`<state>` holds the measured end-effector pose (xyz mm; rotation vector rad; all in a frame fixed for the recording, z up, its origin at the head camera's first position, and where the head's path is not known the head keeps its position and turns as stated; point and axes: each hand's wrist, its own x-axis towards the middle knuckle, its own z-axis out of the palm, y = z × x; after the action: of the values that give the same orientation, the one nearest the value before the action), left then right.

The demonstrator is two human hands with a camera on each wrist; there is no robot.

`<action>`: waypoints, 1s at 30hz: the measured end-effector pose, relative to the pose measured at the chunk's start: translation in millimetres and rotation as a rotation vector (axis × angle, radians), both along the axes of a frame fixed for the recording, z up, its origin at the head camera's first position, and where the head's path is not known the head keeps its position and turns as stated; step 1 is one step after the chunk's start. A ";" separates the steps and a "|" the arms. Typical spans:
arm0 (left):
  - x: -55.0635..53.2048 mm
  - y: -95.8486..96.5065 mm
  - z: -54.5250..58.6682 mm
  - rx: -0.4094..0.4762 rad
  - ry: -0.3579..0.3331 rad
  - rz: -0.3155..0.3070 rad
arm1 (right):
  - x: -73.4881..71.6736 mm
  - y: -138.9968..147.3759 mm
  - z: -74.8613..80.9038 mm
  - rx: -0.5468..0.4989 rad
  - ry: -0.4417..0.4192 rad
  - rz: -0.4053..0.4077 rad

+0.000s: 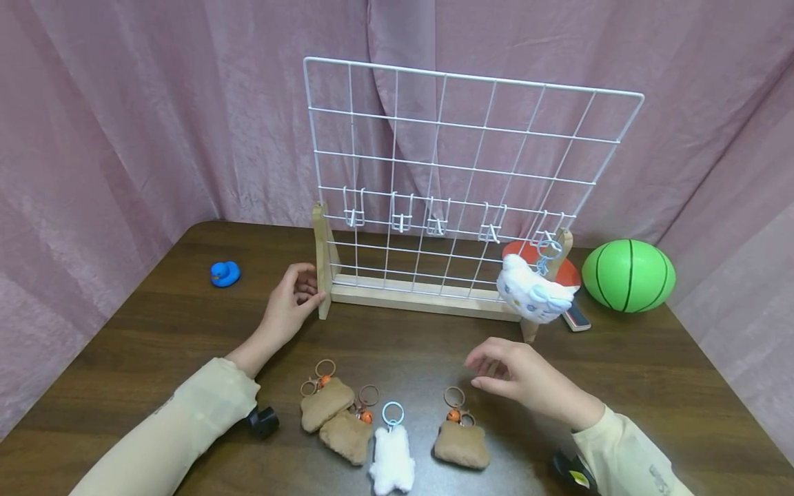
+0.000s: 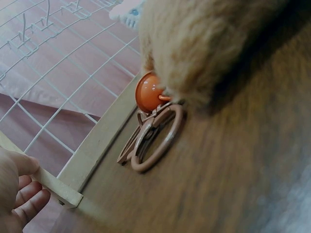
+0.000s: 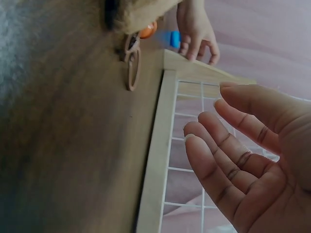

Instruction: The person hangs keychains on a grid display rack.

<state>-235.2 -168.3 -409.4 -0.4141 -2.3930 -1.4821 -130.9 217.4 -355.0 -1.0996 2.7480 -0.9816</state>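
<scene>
My left hand (image 1: 294, 296) touches the left wooden post (image 1: 322, 262) of a white wire grid rack (image 1: 459, 162), thumb at the post's edge and other fingers loosely bent beside it. Over the table, in front of the rack's right side, my right hand (image 1: 517, 372) holds nothing, its fingers relaxed and apart. A white and light-blue plush keychain (image 1: 533, 293) hangs from the rightmost hook. Two brown plush keychains (image 1: 327, 405) overlap at the front, beside a white plush keychain (image 1: 392, 460) with a blue ring. Another brown plush keychain (image 1: 462, 444) lies nearer my right hand.
Several white hooks (image 1: 401, 219) line a lower bar of the grid. A blue rubber duck (image 1: 225, 274) sits at the left. Behind the right post are a green ball (image 1: 628, 275), an orange-red round thing (image 1: 567, 274) and a small dark striped object (image 1: 577, 318). Pink curtains (image 1: 155, 117) surround the table.
</scene>
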 end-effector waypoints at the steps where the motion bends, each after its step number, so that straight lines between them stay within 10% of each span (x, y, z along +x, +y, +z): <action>1: -0.1 0.0 -0.2 -0.004 0.000 0.001 | 0.1 -0.5 -0.9 0.007 -0.012 0.000; 30: 0.2 0.6 0.6 -0.003 0.005 0.008 | -4.4 -18.7 -18.0 0.239 -0.083 0.071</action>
<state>-234.9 -167.7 -408.9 -0.4085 -2.3905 -1.4728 -135.3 198.7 -373.0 -1.0817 2.6531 -0.6537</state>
